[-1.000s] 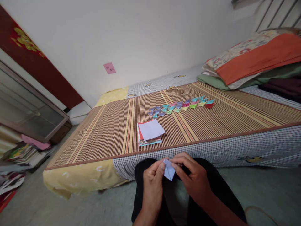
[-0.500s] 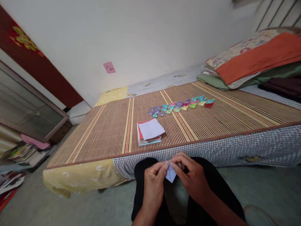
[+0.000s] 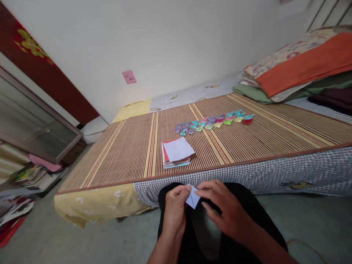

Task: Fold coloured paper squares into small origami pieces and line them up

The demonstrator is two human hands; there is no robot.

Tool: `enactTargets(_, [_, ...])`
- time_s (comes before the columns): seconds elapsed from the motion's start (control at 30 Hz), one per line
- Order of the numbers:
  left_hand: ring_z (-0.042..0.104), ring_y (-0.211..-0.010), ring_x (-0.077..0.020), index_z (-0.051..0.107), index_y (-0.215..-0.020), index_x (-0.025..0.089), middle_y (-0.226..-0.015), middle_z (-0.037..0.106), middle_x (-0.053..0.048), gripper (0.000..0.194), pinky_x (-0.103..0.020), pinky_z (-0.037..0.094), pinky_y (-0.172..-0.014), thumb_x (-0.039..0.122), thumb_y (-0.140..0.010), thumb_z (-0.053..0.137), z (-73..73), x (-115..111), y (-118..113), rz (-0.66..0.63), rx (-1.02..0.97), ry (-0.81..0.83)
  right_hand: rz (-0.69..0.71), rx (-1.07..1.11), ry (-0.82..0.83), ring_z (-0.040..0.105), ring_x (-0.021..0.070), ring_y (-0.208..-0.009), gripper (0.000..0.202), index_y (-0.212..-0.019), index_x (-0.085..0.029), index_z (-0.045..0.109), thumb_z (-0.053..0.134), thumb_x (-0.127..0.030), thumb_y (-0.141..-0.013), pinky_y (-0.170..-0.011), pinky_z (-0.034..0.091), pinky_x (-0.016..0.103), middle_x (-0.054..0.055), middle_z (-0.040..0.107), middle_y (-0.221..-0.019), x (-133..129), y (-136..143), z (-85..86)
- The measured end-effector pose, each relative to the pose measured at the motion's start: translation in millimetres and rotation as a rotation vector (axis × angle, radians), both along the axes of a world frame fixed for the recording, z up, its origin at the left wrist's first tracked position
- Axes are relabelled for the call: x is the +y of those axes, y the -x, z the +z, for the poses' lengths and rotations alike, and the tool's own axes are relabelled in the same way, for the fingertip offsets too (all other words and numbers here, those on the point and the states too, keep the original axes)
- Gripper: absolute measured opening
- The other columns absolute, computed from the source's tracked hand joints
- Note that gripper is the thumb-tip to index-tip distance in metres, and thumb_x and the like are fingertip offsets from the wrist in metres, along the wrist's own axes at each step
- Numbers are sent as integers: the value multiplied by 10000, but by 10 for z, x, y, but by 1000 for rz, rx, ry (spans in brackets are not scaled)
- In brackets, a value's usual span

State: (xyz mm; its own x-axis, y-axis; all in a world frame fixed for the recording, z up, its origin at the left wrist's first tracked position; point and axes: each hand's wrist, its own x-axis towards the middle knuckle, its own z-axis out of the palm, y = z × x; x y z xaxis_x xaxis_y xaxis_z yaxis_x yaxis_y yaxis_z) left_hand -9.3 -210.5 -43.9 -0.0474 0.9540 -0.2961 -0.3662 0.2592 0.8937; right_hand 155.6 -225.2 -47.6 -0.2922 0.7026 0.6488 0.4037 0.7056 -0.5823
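Observation:
A small folded piece of pale blue-white paper point(image 3: 193, 198) is pinched between the thumb and fingers of my left hand point(image 3: 176, 207), above my lap. A crease runs down its middle to a point at the bottom. My right hand point(image 3: 224, 205) is at the paper's right edge, thumb and fingers apart; a fingertip is close to the edge, and I cannot tell if it touches. Beyond my knees, a stack of square paper sheets point(image 3: 178, 149) lies near the bed's edge, a white one on top. Farther back stand rows of small coloured folded-paper pieces point(image 3: 210, 124).
The bed has a striped bamboo mat point(image 3: 123, 154) over checked cloth point(image 3: 247, 175). Folded bedding with an orange pillow point(image 3: 299, 69) is piled at the right. A glass-fronted cabinet point(image 3: 30, 117) and a pile of books point(image 3: 34, 178) stand on the left.
My right thumb and fingers have come off their pinch and spread apart. The paper has shifted slightly left in my left hand, showing more of its creased face.

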Motion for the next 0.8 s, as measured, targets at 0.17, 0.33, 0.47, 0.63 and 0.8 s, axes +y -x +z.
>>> enactTargets(0.17, [489, -527, -81, 766, -636, 116, -572, 629, -1, 356, -200, 392, -533, 413, -560, 949, 37, -1, -37, -22, -82, 44, -42, -95, -160, 598, 241, -986, 237, -1078, -201, 679, 552, -39, -962, -833, 458, 397, 88, 675, -1071, 7, 122, -41])
enactTargets(0.33, [482, -497, -81, 737, -612, 118, -553, 599, 4, 383, -210, 418, -507, 414, -525, 962, 51, -17, -13, -71, -133, 89, -41, -108, -169, 578, 228, -936, 174, -964, -188, 657, 553, -48, -974, -795, 434, 376, 66, 702, -1014, 29, 161, -82])
enactTargets(0.47, [550, -563, -102, 774, -670, 114, -614, 656, -19, 354, -205, 463, -541, 404, -581, 957, 44, -40, -3, -70, -98, 43, -19, -30, -75, 561, 222, -914, 196, -965, -198, 631, 531, -30, -961, -793, 457, 366, 60, 661, -975, 9, 164, -77])
enactTargets(0.63, [559, -598, -100, 818, -745, 116, -637, 676, -18, 312, -192, 493, -579, 397, -669, 931, 75, -76, -15, -90, -27, -40, -36, 53, 45, 541, 214, -879, 189, -923, -209, 606, 547, -30, -937, -748, 454, 347, 44, 597, -931, 9, 184, -50])
enactTargets(0.8, [588, -624, -121, 831, -803, 119, -683, 705, -41, 326, -213, 521, -602, 442, -774, 855, 116, -103, 20, -159, 0, -71, -40, 41, 98, 542, 216, -867, 201, -892, -212, 583, 562, -13, -904, -736, 452, 343, 36, 577, -908, 42, 179, -50])
